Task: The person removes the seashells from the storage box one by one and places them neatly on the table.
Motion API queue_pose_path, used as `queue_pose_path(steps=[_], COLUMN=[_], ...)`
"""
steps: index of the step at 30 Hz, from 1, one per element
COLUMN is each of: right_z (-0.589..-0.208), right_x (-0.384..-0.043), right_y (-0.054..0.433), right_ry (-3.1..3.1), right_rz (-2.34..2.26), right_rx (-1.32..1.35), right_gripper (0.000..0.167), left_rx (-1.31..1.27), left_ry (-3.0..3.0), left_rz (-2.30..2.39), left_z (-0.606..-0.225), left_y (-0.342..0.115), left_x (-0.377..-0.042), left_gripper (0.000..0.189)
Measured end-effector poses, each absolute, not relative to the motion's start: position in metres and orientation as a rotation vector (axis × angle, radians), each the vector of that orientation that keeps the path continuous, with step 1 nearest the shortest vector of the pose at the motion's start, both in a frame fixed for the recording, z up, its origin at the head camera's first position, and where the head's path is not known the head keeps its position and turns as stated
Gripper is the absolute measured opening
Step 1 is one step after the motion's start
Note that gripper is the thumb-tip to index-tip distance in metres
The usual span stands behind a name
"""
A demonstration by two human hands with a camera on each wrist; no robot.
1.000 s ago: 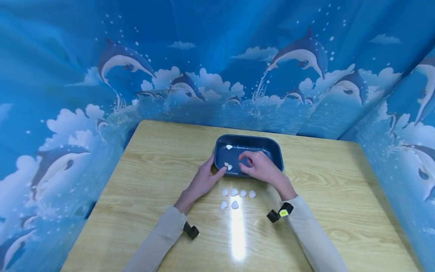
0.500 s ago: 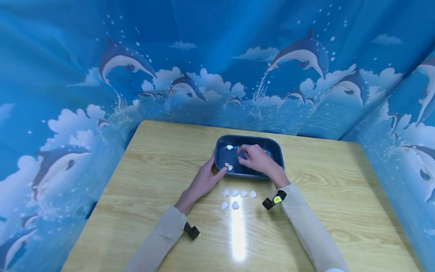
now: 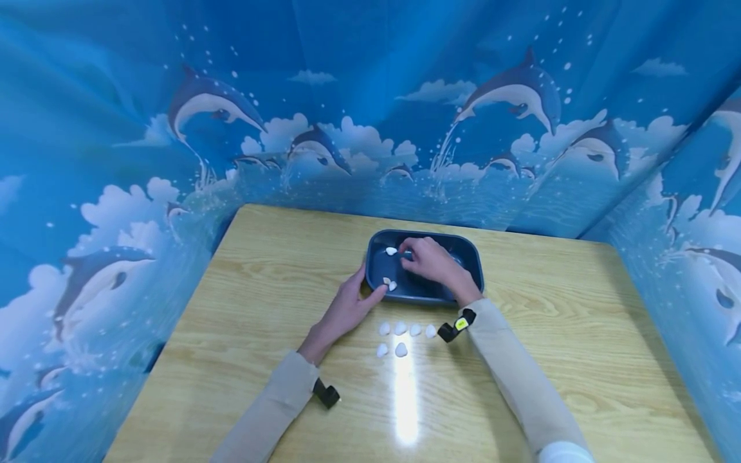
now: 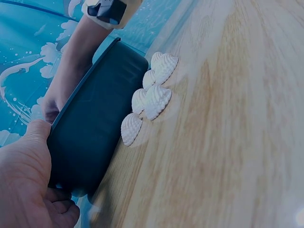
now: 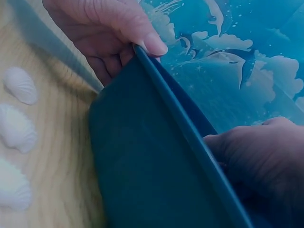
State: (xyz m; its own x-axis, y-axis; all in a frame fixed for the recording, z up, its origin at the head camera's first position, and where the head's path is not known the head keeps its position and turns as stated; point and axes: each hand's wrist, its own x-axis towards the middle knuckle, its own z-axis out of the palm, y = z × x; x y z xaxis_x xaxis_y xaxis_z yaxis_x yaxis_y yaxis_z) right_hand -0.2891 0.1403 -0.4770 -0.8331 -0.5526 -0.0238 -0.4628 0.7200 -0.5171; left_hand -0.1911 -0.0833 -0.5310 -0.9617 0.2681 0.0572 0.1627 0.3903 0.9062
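The right grip (image 3: 433, 261), its closure undeterminable, was found shifted to within apparent reach of the far shell (image 3: 391, 251) in the tray (image 4: 99, 114), which was clamped at its side by the left grip (image 3: 350, 305).

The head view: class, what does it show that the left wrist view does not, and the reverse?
Only the head view: the tray's inside with shells lying in it, and the left sleeve.
Only the left wrist view: clear ridges on the table shells.
Both: six table shells, the left hand holding the tray, the right hand reaching in, and the blue backdrop.
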Motion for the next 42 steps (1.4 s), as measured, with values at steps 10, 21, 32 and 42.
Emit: queue_pose_path(steps=[10,21,32,42], right_z=[-0.486,-0.494,-0.495,-0.493], right_x=[-0.303,-0.301,-0.297,-0.298], right_y=[0.129,0.12,0.118,0.118], right_ry=[2.777,2.768,2.8,2.791], right_rz=[-0.577,-0.473,-0.504,-0.486], right_rx=[-0.768,-0.787,-0.849,-0.79], right_gripper=[0.03,0.038,0.029,0.028], left_rx=[0.402,0.418,0.431,0.433], left_ry=[2.525,2.52,2.526,2.523], left_rz=[1.635,1.639,1.645,1.646], left_z=[-0.53,-0.531,-0.532,-0.532], left_y=[-0.083,-0.085,-0.085,-0.085], left_x=[-0.191,-0.191,-0.191,-0.191], left_gripper=[0.079,0.079,0.078,0.078])
